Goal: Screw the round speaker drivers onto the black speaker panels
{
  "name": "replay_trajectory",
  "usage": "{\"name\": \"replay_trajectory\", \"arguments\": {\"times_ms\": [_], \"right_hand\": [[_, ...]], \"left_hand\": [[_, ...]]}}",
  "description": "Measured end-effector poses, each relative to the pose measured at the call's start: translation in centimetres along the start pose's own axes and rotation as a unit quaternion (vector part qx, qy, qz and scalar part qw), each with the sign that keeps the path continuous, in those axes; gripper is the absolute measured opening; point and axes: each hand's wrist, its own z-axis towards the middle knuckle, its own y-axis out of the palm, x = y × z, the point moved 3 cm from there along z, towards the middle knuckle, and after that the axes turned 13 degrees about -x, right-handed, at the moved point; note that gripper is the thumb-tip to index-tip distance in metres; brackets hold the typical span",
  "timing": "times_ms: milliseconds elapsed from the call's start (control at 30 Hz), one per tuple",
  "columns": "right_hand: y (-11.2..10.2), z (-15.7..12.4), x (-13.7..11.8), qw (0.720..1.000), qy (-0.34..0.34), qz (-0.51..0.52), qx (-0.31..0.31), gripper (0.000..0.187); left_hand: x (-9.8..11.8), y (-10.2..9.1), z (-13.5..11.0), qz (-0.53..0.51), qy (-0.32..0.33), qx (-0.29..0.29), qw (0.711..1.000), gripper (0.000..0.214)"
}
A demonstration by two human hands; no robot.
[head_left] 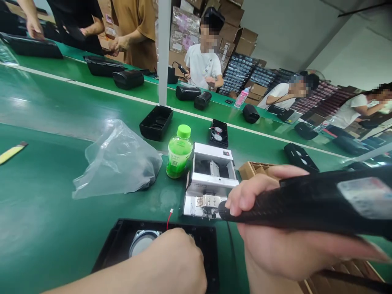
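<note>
My left hand [173, 261] curls over a black speaker panel [113, 245] at the bottom of the view, covering part of it. A round silver speaker driver [142, 243] sits in the panel beside my fingers, and a thin red wire [168, 220] rises from under my hand. My right hand [269, 228] grips a black electric screwdriver [306, 200] with a textured body and a pale label. Its tip points left, close to a white and metal jig [208, 175], and the tip itself is hidden.
A green-capped bottle [179, 153] and a clear plastic bag [118, 163] stand on the green workbench [45, 192]. Black speaker housings lie along the bench, including an open one [156, 122]. Several co-workers [203, 61] work beyond it, before stacked cartons [245, 41].
</note>
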Motion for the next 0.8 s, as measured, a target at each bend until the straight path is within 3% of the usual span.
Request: {"name": "replay_trajectory", "arguments": {"times_ms": [100,167,300,567,733,800], "right_hand": [[-0.1,-0.1,1.1,0.999,0.001,0.016,-0.042,0.068],[-0.2,-0.2,1.6,0.998,0.008,0.019,-0.056,0.07],[0.2,-0.5,1.7,0.999,0.017,0.003,-0.029,0.076],[0.9,-0.8,1.4,0.997,0.057,-0.047,-0.004,0.088],[1.2,-1.2,-0.7,0.993,-0.001,-0.005,0.118,0.077],[1.3,-1.6,-1.7,0.991,-0.011,-0.015,0.134,0.072]], "left_hand": [[-0.7,-0.8,-0.8,0.027,0.029,-0.017,0.999,0.029],[-1.4,-1.5,-1.8,-0.004,0.005,-0.015,1.0,0.026],[-2.4,-2.7,-4.2,-0.122,-0.084,0.028,0.989,0.016],[-4.1,-2.6,-7.2,-0.265,-0.145,0.108,0.947,0.021],[-4.0,-2.6,-7.2,-0.237,-0.178,0.113,0.948,0.028],[-3.7,-2.5,-6.7,-0.226,-0.176,0.123,0.95,0.031]]}}
